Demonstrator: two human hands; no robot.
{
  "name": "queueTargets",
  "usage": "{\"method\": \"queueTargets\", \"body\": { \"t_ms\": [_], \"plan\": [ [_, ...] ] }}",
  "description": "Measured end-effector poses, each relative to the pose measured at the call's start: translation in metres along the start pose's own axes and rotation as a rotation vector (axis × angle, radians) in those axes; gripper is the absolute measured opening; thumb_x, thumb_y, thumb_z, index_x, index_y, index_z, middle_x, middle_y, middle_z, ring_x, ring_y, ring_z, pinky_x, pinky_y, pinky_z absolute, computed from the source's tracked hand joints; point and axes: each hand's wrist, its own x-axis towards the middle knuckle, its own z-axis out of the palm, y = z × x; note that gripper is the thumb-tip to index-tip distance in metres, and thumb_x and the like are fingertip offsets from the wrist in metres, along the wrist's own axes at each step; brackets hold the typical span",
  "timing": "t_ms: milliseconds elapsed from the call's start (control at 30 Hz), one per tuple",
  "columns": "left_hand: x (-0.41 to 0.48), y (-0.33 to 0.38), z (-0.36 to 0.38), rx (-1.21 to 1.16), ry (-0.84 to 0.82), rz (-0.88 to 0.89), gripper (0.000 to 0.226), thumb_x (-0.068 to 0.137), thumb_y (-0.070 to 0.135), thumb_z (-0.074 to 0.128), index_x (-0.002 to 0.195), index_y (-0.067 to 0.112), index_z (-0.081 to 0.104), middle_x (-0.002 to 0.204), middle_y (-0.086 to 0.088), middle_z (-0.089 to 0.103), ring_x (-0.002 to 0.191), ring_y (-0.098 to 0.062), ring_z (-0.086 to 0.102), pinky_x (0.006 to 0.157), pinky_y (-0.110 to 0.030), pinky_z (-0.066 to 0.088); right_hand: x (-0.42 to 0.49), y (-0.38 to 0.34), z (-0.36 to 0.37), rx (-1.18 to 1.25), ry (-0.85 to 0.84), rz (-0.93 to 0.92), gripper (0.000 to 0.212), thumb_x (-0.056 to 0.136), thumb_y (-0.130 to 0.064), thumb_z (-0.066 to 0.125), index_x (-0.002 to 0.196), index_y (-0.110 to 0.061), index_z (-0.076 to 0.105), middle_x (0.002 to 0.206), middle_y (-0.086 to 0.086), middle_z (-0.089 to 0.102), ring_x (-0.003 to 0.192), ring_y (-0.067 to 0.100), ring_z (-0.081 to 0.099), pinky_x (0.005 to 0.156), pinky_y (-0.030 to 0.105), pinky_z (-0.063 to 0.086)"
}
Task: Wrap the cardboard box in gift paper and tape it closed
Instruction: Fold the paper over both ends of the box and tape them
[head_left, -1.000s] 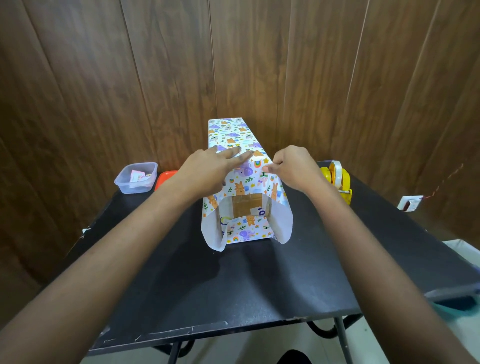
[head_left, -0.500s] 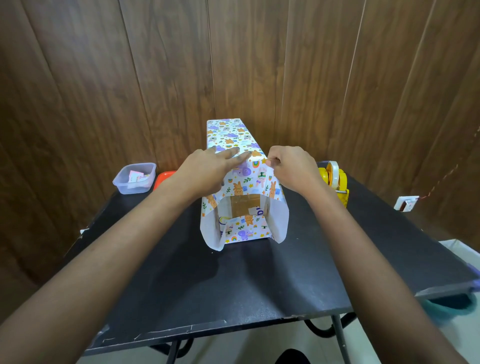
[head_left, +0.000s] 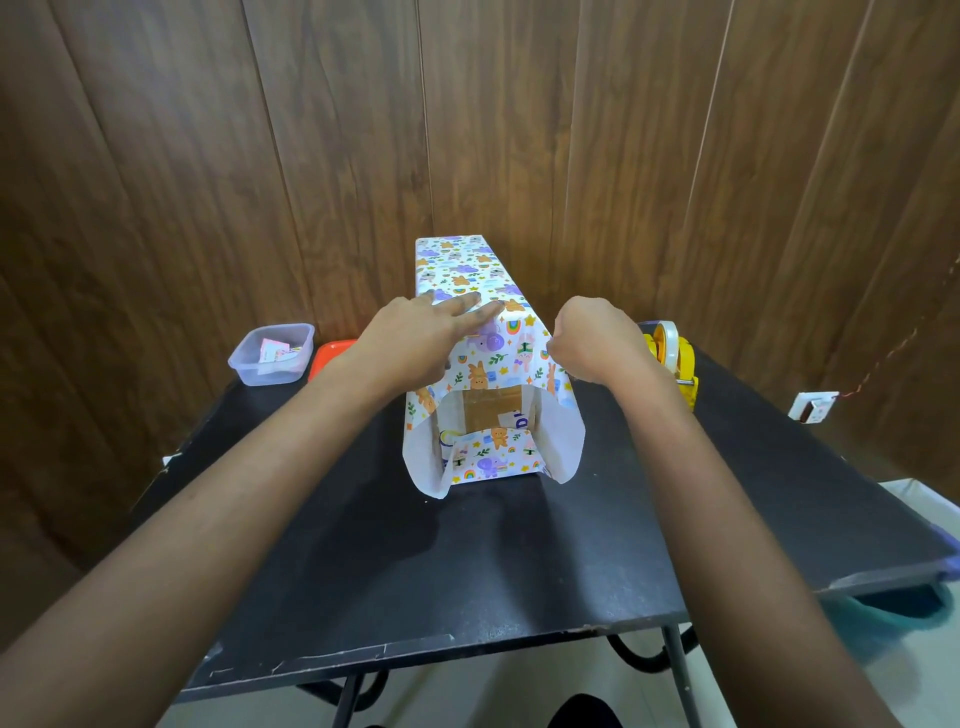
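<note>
Pressed the left hand (head_left: 415, 338), fingers straight, flat onto the top of the gift paper (head_left: 467, 270) around the cardboard box (head_left: 491, 410). Curled the right hand (head_left: 592, 343) at the paper's upper right edge, pinching it. Found the box lying lengthwise on the black table (head_left: 467, 571), near end unfolded, tape dispenser (head_left: 670, 353) just right.

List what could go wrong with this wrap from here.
1. The tape dispenser sits beyond the right hand, which pinches the paper. Letting go to reach it may let the wrap loosen, since only the left hand presses the top.
2. The near end is open, with the flaps splayed and the box showing. Uneven folds could leave cardboard exposed.
</note>
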Motion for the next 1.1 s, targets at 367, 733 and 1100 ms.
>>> {"method": "queueTargets", "body": {
  "t_ms": [367,733,1100],
  "plan": [
    [0.001,-0.001,0.001,-0.012,0.000,-0.012,0.082,0.091,0.019,0.054,0.149,0.036,-0.003,0.157,0.006,0.016,0.126,-0.026,0.045,0.074,-0.030,0.043,0.015,0.088,0.020,0.420,0.314,0.297,0.028,0.094,-0.022,0.048,0.101,0.000,0.064,0.105,0.016,0.065,0.103,0.034,0.057,0.080,0.033,0.043],
    [-0.002,0.003,0.001,0.003,0.013,-0.017,0.084,0.093,0.020,0.052,0.147,0.040,-0.010,0.158,0.007,0.014,0.135,-0.028,0.036,0.076,-0.030,0.044,0.020,0.160,0.053,0.478,0.173,0.618,0.038,0.094,-0.035,0.053,0.113,-0.002,0.063,0.117,0.017,0.062,0.108,0.035,0.056,0.086,0.041,0.047],
    [-0.001,0.003,0.002,0.007,-0.003,-0.013,0.084,0.094,0.022,0.051,0.145,0.041,-0.013,0.158,0.007,0.012,0.137,-0.029,0.032,0.079,-0.030,0.045,0.040,0.154,0.038,0.644,0.170,0.738,0.042,0.080,-0.011,0.071,0.117,0.005,0.057,0.127,0.019,0.053,0.121,0.033,0.047,0.092,0.044,0.049]
  ]
}}
